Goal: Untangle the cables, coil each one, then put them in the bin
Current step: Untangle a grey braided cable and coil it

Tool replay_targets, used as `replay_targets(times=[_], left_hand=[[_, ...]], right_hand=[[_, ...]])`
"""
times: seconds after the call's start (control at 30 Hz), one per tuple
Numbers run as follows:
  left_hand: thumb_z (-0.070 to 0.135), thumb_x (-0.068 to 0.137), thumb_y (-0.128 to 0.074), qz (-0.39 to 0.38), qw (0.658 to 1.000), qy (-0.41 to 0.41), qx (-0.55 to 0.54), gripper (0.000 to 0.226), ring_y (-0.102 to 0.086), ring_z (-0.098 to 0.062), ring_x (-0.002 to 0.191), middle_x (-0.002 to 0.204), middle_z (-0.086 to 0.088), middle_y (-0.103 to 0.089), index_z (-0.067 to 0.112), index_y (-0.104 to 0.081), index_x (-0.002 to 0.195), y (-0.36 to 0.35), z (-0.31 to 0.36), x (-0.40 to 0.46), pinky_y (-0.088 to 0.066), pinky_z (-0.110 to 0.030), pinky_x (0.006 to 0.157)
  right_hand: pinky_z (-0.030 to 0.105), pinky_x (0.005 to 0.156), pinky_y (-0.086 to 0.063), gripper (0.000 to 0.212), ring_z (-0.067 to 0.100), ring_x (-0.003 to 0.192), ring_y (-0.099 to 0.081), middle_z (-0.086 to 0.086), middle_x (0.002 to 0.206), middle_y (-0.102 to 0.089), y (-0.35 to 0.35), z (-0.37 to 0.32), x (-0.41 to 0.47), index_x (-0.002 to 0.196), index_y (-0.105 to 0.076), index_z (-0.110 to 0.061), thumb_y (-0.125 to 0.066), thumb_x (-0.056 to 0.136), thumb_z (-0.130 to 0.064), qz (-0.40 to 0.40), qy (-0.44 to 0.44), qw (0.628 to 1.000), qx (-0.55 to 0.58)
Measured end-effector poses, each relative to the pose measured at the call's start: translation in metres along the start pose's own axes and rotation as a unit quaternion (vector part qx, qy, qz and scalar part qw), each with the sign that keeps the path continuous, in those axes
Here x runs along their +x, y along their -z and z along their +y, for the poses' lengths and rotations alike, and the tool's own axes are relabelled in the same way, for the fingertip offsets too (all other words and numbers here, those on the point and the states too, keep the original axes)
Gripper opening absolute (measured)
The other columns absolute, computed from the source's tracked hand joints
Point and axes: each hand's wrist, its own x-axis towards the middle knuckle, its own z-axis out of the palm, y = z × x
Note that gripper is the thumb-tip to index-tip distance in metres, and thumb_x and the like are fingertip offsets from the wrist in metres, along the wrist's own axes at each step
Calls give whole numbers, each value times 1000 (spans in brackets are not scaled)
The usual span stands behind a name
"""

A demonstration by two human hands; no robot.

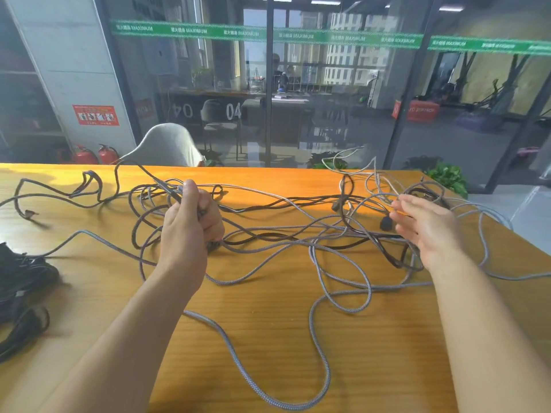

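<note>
Orange-brown wood grain runs across the counter [268, 338], and over most of it sprawls a tangle of braided cables [298, 234]: grey ones looping wide toward the near edge, darker ones threaded through the middle, with a black plug [386, 223] lying among the strands right of centre. The left hand [190, 222] is raised a little above the wood, its fingers curled tight round a gathered bunch of dark and grey strands, thumb up; several loops fan out behind that fist, and one dark cable [59, 192] trails away to the left across the counter. The right hand [423, 225] hovers over the right side of the tangle with a slack, spread grip, fingers nearly straight and holding nothing (it is blurred, so whether the fingertips brush a strand cannot be told). At the left edge lies a separate heap of black cords [24, 281], apart from the main tangle save for one grey strand running toward it. Beyond the counter stand a pale chair [167, 147], two red fire extinguishers [95, 155], a glass partition [328, 84] with a green band, and a leafy plant [447, 177].
</note>
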Motion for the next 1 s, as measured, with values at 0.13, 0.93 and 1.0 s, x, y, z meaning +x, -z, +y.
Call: replay_targets(times=[0.13, 0.93, 1.0], left_hand=[[40, 113, -37, 2, 1000, 0, 7, 47, -20, -17, 52, 56, 5, -27, 22, -40, 69, -1, 0, 0, -19, -34, 55], [43, 113, -38, -20, 1000, 0, 14, 47, -19, -15, 53, 60, 3, -26, 22, -38, 71, 0, -2, 0, -24, -25, 47], [43, 113, -37, -19, 1000, 1, 20, 47, -19, -16, 53, 60, 3, -25, 22, -37, 71, 0, -2, 0, -24, -26, 48]], right_hand=[[28, 63, -50, 16, 11, 67, -60, -2, 89, -74, -6, -1, -9, 108, -76, -16, -66, 102, -27, 13, 101, 983, -151], [19, 53, -43, 7, 12, 59, -55, -2, 93, -66, -35, 13, -24, 102, -64, -23, -70, 99, -23, -121, 236, 904, -336], [21, 50, -51, 10, 14, 58, -65, -3, 93, -67, -36, 14, -26, 99, -60, -27, -69, 100, -22, -118, 235, 905, -335]])
